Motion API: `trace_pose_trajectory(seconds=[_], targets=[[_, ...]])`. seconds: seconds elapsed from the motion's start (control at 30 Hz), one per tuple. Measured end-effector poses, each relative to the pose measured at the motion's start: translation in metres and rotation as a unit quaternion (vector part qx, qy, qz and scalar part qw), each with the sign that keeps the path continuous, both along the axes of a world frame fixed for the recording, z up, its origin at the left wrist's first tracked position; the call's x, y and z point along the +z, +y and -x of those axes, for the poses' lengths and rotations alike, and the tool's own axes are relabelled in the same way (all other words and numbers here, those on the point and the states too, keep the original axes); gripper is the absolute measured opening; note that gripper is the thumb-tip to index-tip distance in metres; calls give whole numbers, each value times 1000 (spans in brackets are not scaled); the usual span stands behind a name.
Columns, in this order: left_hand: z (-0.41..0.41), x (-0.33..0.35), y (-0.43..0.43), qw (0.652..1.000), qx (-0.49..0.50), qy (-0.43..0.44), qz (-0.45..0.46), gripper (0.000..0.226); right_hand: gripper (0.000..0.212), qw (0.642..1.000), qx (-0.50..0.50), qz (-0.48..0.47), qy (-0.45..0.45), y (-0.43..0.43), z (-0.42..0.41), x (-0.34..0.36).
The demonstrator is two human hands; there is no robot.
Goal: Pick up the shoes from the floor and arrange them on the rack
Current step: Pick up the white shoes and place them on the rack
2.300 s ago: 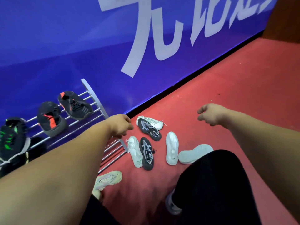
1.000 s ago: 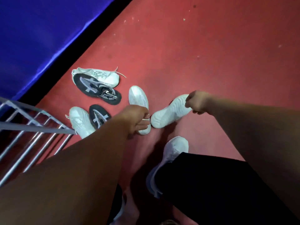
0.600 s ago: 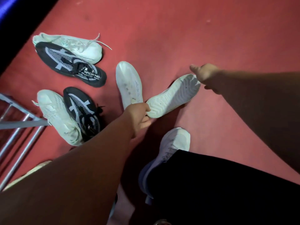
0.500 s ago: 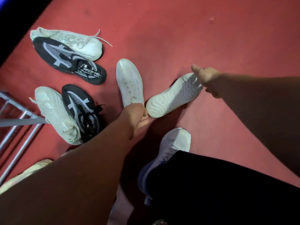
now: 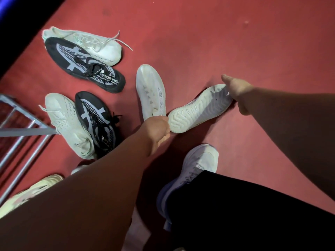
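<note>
Several shoes lie on the red floor. My left hand is closed around the heel end of a plain white shoe that lies upright. My right hand grips one end of its mate, a white shoe turned sole-up, thumb sticking out. Two black-and-grey shoes and two white laced shoes lie to the left. A corner of the metal rack shows at the left edge.
A cream shoe lies under the rack's corner at the lower left. My own foot in a white sneaker and dark trouser leg stand just below the hands. A dark wall base runs along the top left.
The view has dropped from the rack and blue wall down to the floor. Both hands have come down onto the white pair and taken hold; the right-hand shoe is tipped sole-up.
</note>
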State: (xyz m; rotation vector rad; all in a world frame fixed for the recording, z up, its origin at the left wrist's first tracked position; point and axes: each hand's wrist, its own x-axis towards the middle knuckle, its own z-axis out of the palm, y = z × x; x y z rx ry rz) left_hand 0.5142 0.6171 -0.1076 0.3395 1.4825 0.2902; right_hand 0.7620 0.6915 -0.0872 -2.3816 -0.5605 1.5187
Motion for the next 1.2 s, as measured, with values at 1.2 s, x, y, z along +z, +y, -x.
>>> trace_pose_trajectory(seconds=[1.2], targets=[[49,-20,-3,988,108,63,95,18,25,987,-9,160,-5,-2,-36,27]])
